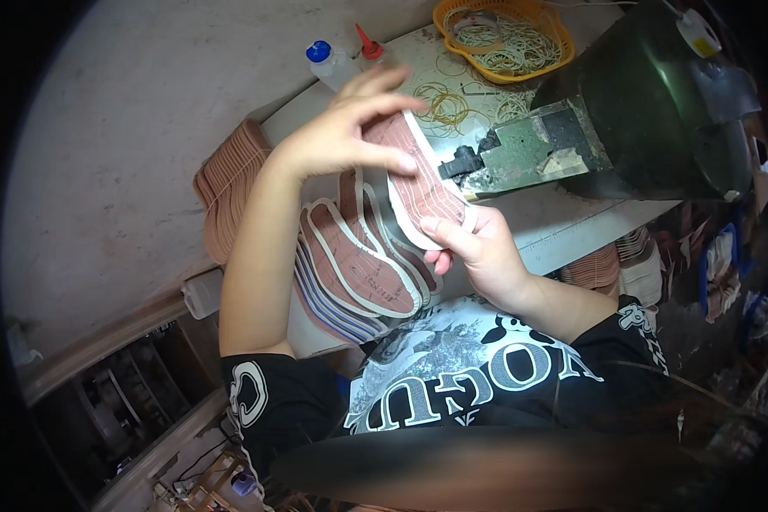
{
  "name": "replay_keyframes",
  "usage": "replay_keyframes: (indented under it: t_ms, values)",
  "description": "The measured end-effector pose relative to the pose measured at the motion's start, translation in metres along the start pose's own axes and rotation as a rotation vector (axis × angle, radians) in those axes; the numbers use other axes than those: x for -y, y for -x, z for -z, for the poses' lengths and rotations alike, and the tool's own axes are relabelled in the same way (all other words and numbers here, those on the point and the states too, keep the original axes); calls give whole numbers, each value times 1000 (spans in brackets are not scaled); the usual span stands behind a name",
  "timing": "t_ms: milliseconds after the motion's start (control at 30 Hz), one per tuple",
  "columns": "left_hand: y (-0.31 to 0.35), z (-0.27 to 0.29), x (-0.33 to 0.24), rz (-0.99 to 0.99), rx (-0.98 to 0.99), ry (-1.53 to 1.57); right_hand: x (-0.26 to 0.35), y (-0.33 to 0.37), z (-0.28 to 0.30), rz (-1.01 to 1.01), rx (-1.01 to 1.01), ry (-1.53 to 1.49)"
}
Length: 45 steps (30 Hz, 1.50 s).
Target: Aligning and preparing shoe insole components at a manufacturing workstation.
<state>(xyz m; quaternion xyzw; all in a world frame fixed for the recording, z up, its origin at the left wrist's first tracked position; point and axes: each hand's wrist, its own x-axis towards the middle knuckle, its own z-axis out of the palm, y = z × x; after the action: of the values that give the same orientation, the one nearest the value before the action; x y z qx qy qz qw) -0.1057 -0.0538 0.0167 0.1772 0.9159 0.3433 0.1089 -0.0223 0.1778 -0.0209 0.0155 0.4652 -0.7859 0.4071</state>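
Note:
A reddish-brown shoe insole (427,192) with a white border and pale lines is held up in front of me. My right hand (486,247) grips its lower end, thumb on the face and fingers underneath. My left hand (350,132) is at the upper end, its fingers spread and slightly blurred. The left thumb lies over the insole's face, while the index finger reaches past its top edge. Below my hands, a stack of similar insoles (358,260) rests on the white table (555,230), partly hidden by the held one.
A green machine (538,149) with a black fitting juts in from the right. Behind stand a yellow basket (563,64) of cords, a blue-capped bottle (337,70) and a red-tipped bottle (372,53). A tied insole bundle (230,183) leans left; more insole stacks (597,269) sit right.

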Motion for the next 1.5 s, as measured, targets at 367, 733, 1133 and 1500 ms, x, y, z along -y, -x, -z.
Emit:
replay_keyframes:
  t_ms: [367,733,1133,1500]
  values:
    - [-16,10,-18,53,468,34,13,-4,-7,-105,-73,-70]
    - [28,-2,-35,321,297,184,10,-5,-2,-107,-78,-19]
    - [63,-46,-47,450,-49,189,14,-4,5,-11,-12,54]
    - [68,-60,-70,676,14,676,18,-6,17,-44,47,213]
